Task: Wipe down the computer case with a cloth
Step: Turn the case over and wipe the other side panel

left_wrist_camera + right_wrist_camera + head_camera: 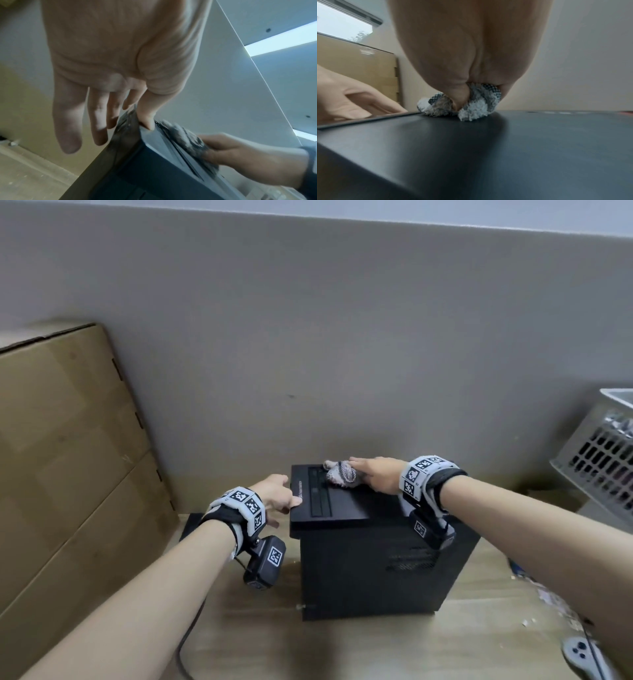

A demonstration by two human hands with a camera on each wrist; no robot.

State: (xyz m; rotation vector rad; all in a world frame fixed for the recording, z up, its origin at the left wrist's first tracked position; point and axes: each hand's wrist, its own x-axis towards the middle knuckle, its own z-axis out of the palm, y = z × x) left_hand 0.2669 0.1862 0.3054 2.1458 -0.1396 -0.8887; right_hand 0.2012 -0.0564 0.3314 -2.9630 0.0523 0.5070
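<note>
Braced the computer case [346, 570], on the floor [376, 645], at its near-left top edge with the slack, straight-fingered left hand [274, 496]. Gripped the cloth [339, 472] in the right hand [376, 478] at the top's far end. Left the top's length stretching back toward the body.

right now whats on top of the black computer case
A bunched grey-and-white cloth under the right hand; the left hand's thumb at the edge. Surface beneath them is hidden.

The left hand [120, 54] shows its palm, fingers [68, 121] straight and loosely spread beside the dark computer case [145, 169], with the thumb pressed on the case's top edge near a corner. Farther along the top, the right hand [240, 155] holds a bunched grey-white cloth [188, 138] against the case.
</note>
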